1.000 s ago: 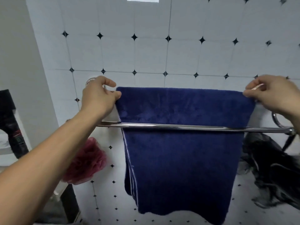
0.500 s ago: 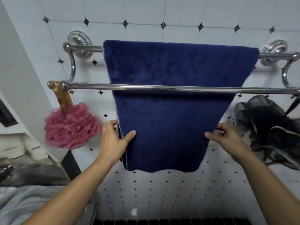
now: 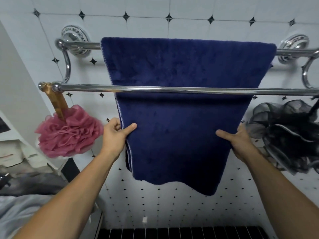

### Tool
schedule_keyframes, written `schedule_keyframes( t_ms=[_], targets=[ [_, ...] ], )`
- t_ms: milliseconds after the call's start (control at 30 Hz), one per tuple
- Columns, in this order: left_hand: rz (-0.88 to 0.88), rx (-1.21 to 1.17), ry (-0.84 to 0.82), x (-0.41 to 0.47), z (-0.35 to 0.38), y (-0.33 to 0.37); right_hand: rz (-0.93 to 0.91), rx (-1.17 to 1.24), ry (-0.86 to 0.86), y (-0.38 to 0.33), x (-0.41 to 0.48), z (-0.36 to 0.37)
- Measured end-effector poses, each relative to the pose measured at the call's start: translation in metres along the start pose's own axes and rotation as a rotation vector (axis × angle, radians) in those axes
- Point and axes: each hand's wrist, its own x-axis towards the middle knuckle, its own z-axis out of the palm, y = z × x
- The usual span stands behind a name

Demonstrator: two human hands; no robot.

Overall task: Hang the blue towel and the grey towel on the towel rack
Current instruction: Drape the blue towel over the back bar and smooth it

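The blue towel hangs folded over the rear bar of the chrome towel rack, behind the front bar. My left hand pinches the towel's left edge below the front bar, thumb on the front face. On the right edge, my right hand grips the towel at the same height, thumb in front and fingers behind. A grey cloth, possibly the grey towel, lies at the lower left.
A pink bath sponge hangs from the left end of the front bar. A black mesh sponge hangs at the right end. White tiled wall behind. A pale cloth lies at the bottom left.
My hands left the towel's top corners at the rear bar and came down to its side edges below the front bar. The camera tilted down.
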Motion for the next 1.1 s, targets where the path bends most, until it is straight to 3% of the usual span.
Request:
schedule_keyframes(
  t_ms=[67,167,233,433,567,667,800,933,1000,1100],
  targets=[
    [-0.021,-0.021,-0.049,-0.011,-0.002,-0.011,0.09,-0.011,-0.078,0.017,-0.01,-0.004],
    [-0.209,0.082,-0.166,-0.05,-0.005,-0.05,0.318,-0.148,-0.221,0.06,-0.038,0.001],
    [-0.309,0.172,-0.187,-0.073,-0.007,-0.076,0.426,-0.178,-0.213,0.085,-0.053,0.006],
    [-0.346,0.232,-0.079,-0.065,-0.026,-0.096,0.424,-0.256,-0.003,0.106,-0.044,-0.002],
    [-0.413,0.129,-0.036,-0.075,-0.022,-0.107,0.489,-0.145,-0.099,0.129,-0.053,0.003],
    [-0.4,0.166,-0.026,-0.078,-0.03,-0.112,0.512,-0.112,-0.181,0.149,-0.07,-0.003],
    [-0.373,0.234,-0.006,-0.07,-0.04,-0.117,0.518,-0.16,-0.117,0.156,-0.07,-0.014],
    [-0.364,0.284,0.035,-0.066,-0.042,-0.119,0.527,-0.186,-0.258,0.147,-0.075,-0.024],
    [-0.344,0.337,0.034,-0.061,-0.041,-0.119,0.556,-0.11,-0.311,0.148,-0.082,-0.028],
    [-0.343,0.368,0.021,-0.056,-0.038,-0.119,0.674,0.239,-0.251,0.153,-0.089,-0.025]
  ],
)
